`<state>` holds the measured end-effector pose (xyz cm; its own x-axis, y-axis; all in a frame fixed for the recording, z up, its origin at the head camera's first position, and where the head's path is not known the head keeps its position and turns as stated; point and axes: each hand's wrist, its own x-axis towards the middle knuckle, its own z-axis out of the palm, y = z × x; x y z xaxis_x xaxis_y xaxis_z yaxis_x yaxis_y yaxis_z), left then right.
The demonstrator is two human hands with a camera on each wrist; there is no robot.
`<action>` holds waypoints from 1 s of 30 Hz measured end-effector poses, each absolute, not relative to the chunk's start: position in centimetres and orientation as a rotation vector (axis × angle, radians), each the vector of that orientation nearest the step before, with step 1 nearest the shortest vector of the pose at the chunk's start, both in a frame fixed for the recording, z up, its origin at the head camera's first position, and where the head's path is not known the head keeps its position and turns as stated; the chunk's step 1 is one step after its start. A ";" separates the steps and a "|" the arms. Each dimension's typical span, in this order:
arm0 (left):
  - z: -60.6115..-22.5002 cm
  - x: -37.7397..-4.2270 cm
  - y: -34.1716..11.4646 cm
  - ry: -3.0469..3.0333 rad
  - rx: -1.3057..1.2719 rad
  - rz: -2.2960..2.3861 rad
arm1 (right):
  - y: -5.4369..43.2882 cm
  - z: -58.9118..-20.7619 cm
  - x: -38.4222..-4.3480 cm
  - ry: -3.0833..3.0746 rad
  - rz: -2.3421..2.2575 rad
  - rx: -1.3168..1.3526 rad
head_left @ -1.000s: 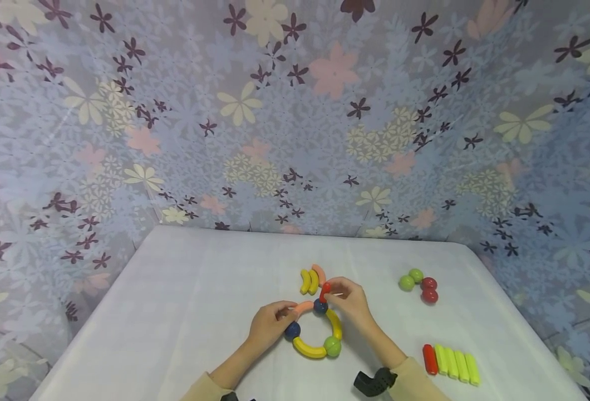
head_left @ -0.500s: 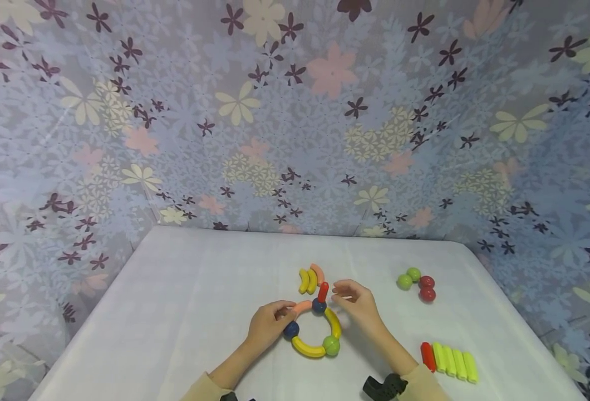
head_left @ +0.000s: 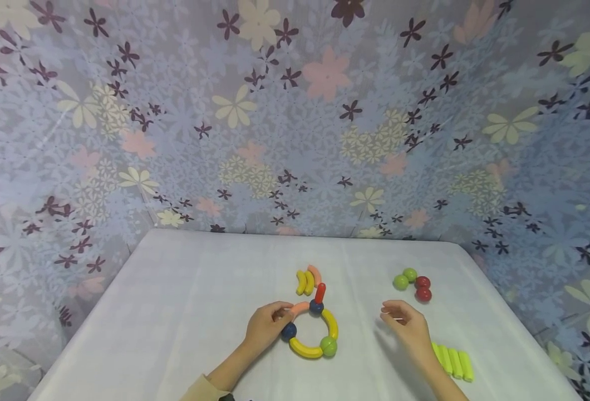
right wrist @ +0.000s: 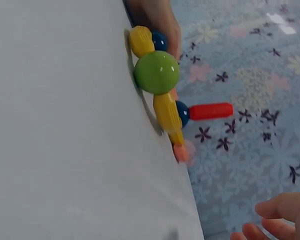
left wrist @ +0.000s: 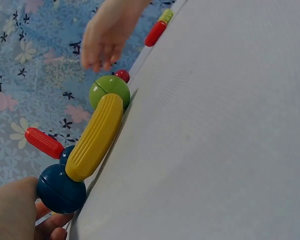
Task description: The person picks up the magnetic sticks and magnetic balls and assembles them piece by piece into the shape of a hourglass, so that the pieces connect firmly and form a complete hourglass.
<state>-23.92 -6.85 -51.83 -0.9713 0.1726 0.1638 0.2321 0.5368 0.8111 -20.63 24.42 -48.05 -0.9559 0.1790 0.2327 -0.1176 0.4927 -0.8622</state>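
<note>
In the head view a ring of magnetic toy pieces lies on the white table: curved yellow rods point(head_left: 305, 350), a curved orange rod point(head_left: 300, 307), a green ball point(head_left: 329, 346) and two dark blue balls point(head_left: 289, 332). A straight red rod point(head_left: 320, 293) stands upright on the far blue ball point(head_left: 316, 307). My left hand point(head_left: 264, 326) pinches the left of the ring, at the orange rod beside the near blue ball. Off to the right, my right hand point(head_left: 407, 327) hovers over the table with loosely curved fingers and nothing in them.
Behind the ring lie two curved yellow rods point(head_left: 305, 283) and a curved orange one point(head_left: 314, 275). Green balls point(head_left: 401, 282) and red balls point(head_left: 423, 294) sit at the right. Several lime-green rods point(head_left: 456, 363) lie near my right forearm, which hides a red rod point(left wrist: 155, 34).
My right hand has let go of the red rod and moved away to the right, towards the lime-green rods. The red rod stays upright on its ball. My left hand keeps its hold.
</note>
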 end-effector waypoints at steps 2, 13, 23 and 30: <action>-51.9 -23.9 -6.9 -2.697 -0.351 -1.436 | 25.3 -48.1 -19.7 -2.477 1.414 -0.139; -52.3 -24.1 -6.9 -2.713 -0.322 -1.430 | 28.5 -48.7 -16.1 -2.647 1.100 -0.461; -52.2 -24.0 -6.7 -2.702 -0.339 -1.452 | 29.1 -48.9 -15.6 -2.747 0.974 -0.458; -52.4 -24.0 -6.8 -2.699 -0.348 -1.452 | 29.2 -49.1 -15.9 -2.877 0.860 -0.406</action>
